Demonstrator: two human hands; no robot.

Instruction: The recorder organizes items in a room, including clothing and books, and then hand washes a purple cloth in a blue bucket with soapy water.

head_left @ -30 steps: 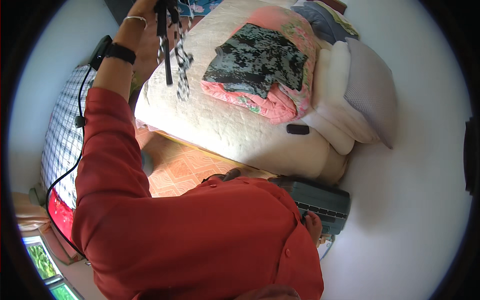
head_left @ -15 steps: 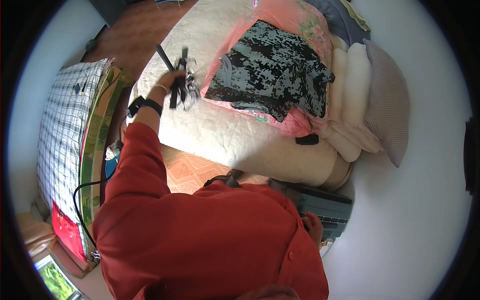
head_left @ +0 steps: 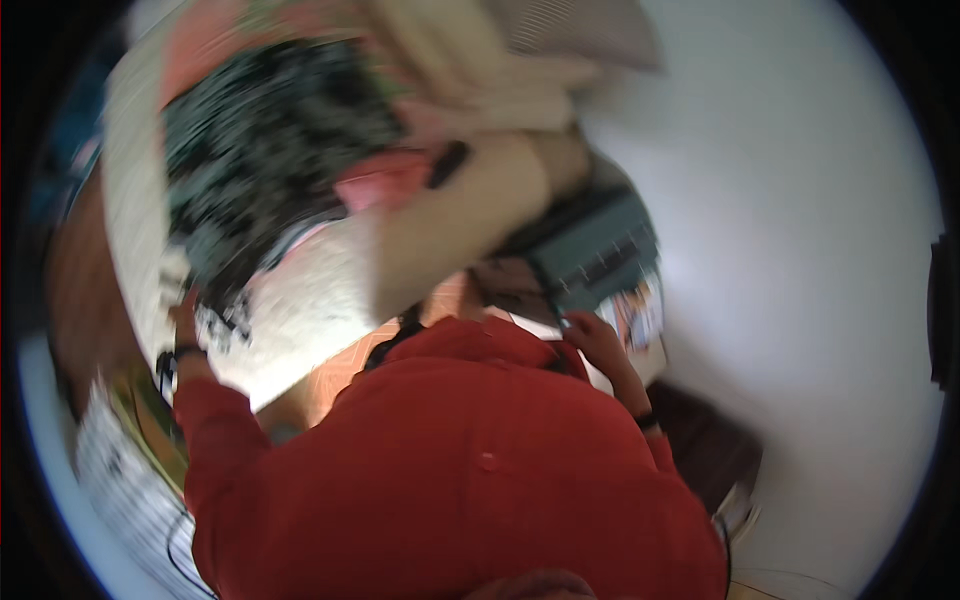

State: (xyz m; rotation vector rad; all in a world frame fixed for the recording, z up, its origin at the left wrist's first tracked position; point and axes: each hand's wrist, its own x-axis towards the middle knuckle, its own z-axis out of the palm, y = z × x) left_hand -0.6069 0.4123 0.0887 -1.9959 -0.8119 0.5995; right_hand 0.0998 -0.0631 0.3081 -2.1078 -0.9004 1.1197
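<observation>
Motion blur smears much of the picture. My left hand (head_left: pixel 184 318) is at the near left side of the bed, beside a bundle of black and shiny silver parts (head_left: pixel 232 322); its fingers are too smeared to show whether they grip it. Beyond that hand a dark camouflage-patterned cloth (head_left: pixel 270 145) lies rumpled on the bed. At the right, my right hand (head_left: pixel 597 343) is closed at the near edge of a grey-green panel (head_left: pixel 592 260), which stands beside the bed. A dark gap shows to the left of this panel.
The bed (head_left: pixel 300 335) has a pale cover. Pink cloth (head_left: pixel 385 180) and a small black object (head_left: pixel 448 163) lie near its edge. Pale folded bedding and a pillow (head_left: pixel 585 30) are at the back. A white wall (head_left: pixel 800 250) bounds the right. Dark brown furniture (head_left: pixel 708 445) stands lower right.
The view has swung right, so the bed appears further left. My right hand has come into fuller view at the panel's edge. The black and silver bundle still appears beside my left hand.
</observation>
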